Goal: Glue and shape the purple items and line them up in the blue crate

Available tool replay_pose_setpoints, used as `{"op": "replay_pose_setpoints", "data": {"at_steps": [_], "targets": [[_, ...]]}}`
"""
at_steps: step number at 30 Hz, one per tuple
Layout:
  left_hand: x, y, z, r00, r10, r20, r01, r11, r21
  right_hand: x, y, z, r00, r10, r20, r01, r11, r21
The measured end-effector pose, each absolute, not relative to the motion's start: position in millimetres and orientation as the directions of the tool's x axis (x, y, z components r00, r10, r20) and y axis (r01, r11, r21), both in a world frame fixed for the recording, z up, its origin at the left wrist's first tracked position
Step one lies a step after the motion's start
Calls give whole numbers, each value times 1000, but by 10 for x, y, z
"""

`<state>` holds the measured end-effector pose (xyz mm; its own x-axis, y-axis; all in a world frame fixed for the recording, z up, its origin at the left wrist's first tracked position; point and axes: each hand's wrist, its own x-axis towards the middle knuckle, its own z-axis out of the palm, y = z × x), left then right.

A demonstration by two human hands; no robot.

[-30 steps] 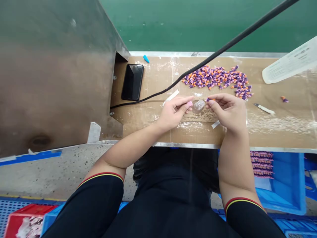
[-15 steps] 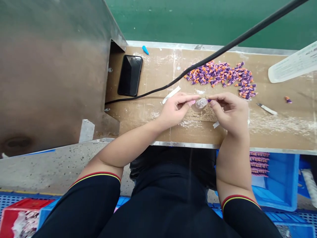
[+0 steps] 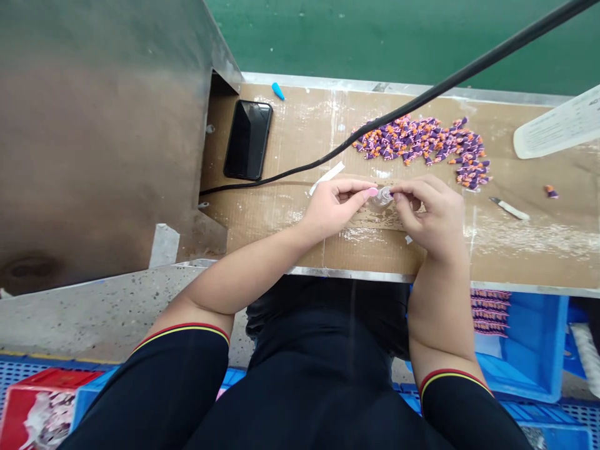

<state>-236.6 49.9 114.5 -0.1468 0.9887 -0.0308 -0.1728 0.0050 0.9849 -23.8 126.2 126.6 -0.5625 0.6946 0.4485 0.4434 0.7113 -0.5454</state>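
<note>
My left hand (image 3: 336, 209) pinches a small clear bottle (image 3: 383, 197) between thumb and fingertips, above the cardboard bench top (image 3: 300, 134). My right hand (image 3: 429, 217) sits against the bottle from the right, its fingertips closed together. Whatever they hold is hidden in this view; a moment earlier it was a small purple piece. A heap of several purple-and-orange pieces (image 3: 422, 147) lies just beyond my hands. One loose piece (image 3: 551, 192) lies off to the right.
A black phone (image 3: 248, 140) lies at the left, and a black cable (image 3: 375, 134) crosses the bench. A craft knife (image 3: 510, 209), paper sheet (image 3: 557, 128) and blue cone (image 3: 278, 91) are nearby. A steel panel (image 3: 94, 137) rises left. Below right is a blue crate (image 3: 525, 344).
My right fingers have closed in on the bottle's top, and the purple piece no longer shows. The view has shifted slightly.
</note>
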Motion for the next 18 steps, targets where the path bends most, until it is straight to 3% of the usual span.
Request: {"op": "replay_pose_setpoints", "data": {"at_steps": [4,8,18], "targets": [[-2366,502,1163,-132,987,-86,-237,53,970,-233,1247,1289,-529,721,448,468,688,-554],[-2381,483,1172,-100,984,-148,-312,111,944,-239,1197,1331,-397,796,457,414,599,-685],[-2297,385,1152,-89,995,-37,-259,12,966,-602,542,1172,-88,933,349,131,358,-925]]}}
